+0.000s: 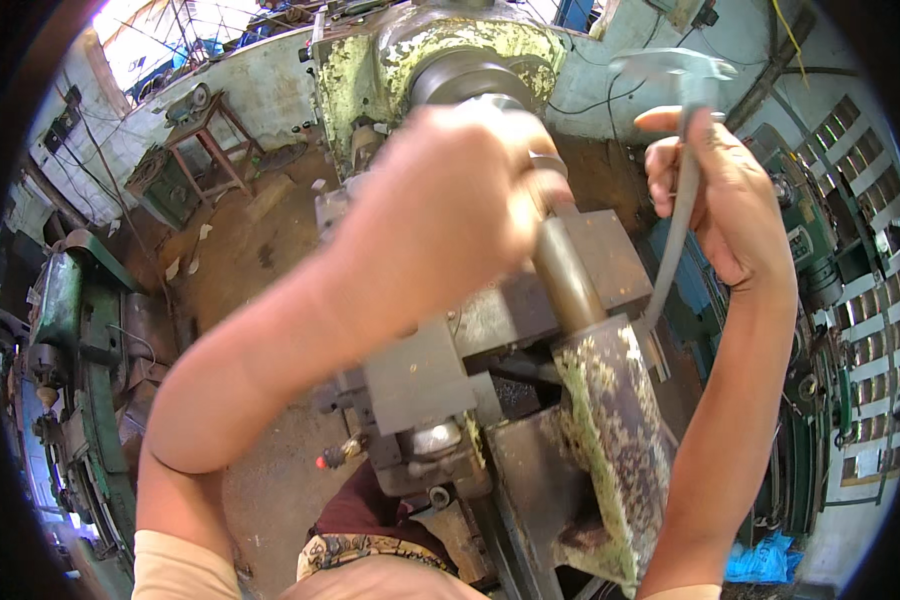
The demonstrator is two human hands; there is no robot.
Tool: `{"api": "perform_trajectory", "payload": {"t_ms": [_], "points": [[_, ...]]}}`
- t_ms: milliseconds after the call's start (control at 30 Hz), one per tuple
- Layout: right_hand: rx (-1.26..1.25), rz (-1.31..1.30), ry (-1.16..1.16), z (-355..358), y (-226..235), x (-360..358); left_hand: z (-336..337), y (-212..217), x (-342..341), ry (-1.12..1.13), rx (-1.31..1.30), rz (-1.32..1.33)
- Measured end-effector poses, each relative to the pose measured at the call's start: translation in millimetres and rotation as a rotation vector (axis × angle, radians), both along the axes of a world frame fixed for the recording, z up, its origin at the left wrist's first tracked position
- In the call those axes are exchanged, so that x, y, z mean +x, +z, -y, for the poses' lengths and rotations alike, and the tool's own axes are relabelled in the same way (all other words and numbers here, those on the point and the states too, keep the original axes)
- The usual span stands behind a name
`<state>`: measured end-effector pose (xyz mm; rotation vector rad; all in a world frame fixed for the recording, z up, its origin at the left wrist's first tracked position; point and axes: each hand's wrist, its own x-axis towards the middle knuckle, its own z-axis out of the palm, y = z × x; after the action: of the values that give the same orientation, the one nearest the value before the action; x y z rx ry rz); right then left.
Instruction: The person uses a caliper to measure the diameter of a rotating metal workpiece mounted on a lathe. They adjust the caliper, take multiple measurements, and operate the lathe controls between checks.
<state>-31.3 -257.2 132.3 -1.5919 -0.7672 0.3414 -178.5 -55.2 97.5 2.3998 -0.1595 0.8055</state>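
- At nine o'clock I see a green machine [65, 330] standing on the dirt floor.
- My left hand [440, 200] is closed around the dull grey steel bar [560, 270] at centre, just below the lathe's round chuck [470, 75] at twelve o'clock.
- My right hand [715, 195], at two o'clock, is clamped on a long grey metal wrench [675, 215] standing upright.
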Motion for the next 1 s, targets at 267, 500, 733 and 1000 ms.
{"api": "perform_trajectory", "payload": {"t_ms": [267, 500, 733, 1000], "points": [[-0.373, 0.892, -0.286, -53.1, -88.6, 105.0, -61.2, -4.5, 138.7, -0.075, 0.143, -0.122], [-0.081, 1.18, -0.16, -74.8, -114.9, 148.6, -61.0, -54.4, 193.2, 0.136, 0.653, -0.093], [0.066, 1.574, -0.135, -79.3, -133.8, 189.0, -62.1, -66.7, 200.2, 0.18, 0.762, -0.179], [-0.134, 1.494, -0.174, -42.3, -167.7, 241.7, -42.2, -63.4, 155.5, 0.214, 0.614, -0.444]]}}
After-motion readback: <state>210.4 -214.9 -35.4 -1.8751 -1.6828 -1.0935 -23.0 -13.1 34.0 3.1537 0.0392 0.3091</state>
